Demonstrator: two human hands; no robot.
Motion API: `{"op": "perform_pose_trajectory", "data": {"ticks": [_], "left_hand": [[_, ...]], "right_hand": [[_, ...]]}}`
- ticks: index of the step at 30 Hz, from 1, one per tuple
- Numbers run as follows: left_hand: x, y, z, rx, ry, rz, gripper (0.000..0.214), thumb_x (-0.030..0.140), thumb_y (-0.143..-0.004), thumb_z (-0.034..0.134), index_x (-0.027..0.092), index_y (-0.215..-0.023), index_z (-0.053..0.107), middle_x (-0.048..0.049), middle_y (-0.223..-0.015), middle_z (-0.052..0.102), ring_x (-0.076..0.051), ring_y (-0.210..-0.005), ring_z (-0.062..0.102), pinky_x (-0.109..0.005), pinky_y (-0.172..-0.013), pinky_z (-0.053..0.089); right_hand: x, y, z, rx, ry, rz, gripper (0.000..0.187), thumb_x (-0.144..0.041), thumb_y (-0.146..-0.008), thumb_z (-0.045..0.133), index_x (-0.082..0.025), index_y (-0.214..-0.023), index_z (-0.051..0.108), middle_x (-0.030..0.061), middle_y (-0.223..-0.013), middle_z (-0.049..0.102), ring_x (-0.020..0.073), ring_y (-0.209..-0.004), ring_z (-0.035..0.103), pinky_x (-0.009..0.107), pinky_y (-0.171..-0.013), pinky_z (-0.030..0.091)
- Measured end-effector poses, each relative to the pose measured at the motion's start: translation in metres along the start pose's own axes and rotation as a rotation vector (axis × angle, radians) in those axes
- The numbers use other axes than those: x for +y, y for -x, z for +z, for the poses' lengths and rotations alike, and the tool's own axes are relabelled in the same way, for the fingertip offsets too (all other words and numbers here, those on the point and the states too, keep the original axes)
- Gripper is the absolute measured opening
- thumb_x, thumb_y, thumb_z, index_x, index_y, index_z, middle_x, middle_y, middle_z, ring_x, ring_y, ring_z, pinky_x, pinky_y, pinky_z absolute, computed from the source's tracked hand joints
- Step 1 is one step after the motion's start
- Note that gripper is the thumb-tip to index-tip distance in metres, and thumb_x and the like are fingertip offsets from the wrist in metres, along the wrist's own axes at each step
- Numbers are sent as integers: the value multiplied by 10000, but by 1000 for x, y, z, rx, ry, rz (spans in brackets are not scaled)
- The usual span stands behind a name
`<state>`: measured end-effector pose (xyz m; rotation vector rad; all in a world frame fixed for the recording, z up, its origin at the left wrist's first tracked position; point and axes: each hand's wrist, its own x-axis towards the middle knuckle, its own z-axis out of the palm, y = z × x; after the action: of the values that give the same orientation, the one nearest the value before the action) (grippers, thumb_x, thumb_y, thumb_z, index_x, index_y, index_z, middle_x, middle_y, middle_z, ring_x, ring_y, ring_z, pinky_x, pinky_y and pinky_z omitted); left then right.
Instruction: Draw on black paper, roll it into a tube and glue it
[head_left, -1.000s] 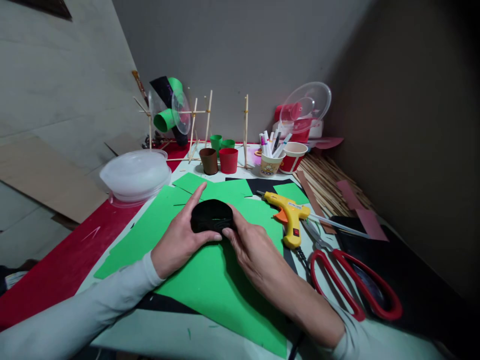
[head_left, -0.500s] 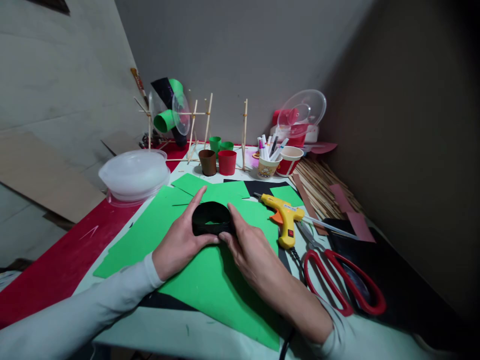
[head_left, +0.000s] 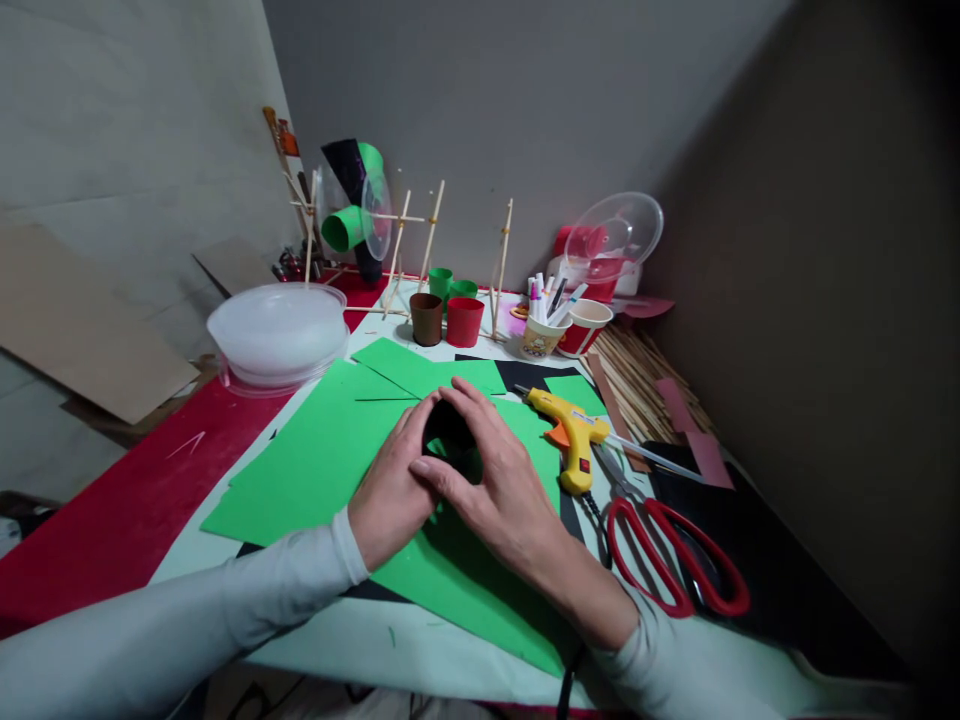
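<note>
A black paper ring [head_left: 444,425] is cupped between both hands above the green sheets [head_left: 300,465]. My left hand [head_left: 396,490] wraps its left side, with the fingers partly hidden behind it. From the right, my right hand [head_left: 504,478] curls round the ring, its thumb across the near side and its fingertips at the far rim. Through the ring's opening some green shows. To the right lies a yellow glue gun [head_left: 574,432] with an orange trigger and a clear glue stick. Beside it rest large red-handled scissors [head_left: 679,555].
Behind stand a brown paper cup [head_left: 426,320], a red paper cup [head_left: 465,322] and a cup of markers [head_left: 541,338]. Stick frames [head_left: 501,270] rise at the back. Clear plastic lids [head_left: 277,335] are stacked left. A bundle of thin sticks [head_left: 656,375] lies right.
Both hands have closed in round the black ring, which now looks narrower and tilted. The right thumb has moved across its near side. The view has shifted slightly.
</note>
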<state>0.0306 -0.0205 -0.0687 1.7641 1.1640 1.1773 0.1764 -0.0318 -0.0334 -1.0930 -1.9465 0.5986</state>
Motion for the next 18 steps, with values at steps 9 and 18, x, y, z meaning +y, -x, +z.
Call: {"op": "perform_pose_trajectory", "data": {"ticks": [9, 18], "left_hand": [[5, -3, 1, 98, -6, -2, 459, 186, -798, 599, 172, -1254, 548, -125, -1211, 648, -278, -1154, 632, -464, -1037, 502], [-1, 2, 5, 3, -116, 20, 454, 256, -870, 545, 189, -1317, 500, -167, -1270, 608, -323, -1257, 588, -557, -1085, 475]], "right_hand": [[5, -8, 6, 62, 32, 11, 505, -384, -931, 683, -192, -1375, 541, 180, -1516, 528, 268, -1423, 496, 479, -1186, 406], [3, -2, 4, 17, 69, -27, 478, -427, -953, 635, -159, -1347, 608, 203, -1513, 503, 299, -1439, 459, 490, -1170, 428]]}}
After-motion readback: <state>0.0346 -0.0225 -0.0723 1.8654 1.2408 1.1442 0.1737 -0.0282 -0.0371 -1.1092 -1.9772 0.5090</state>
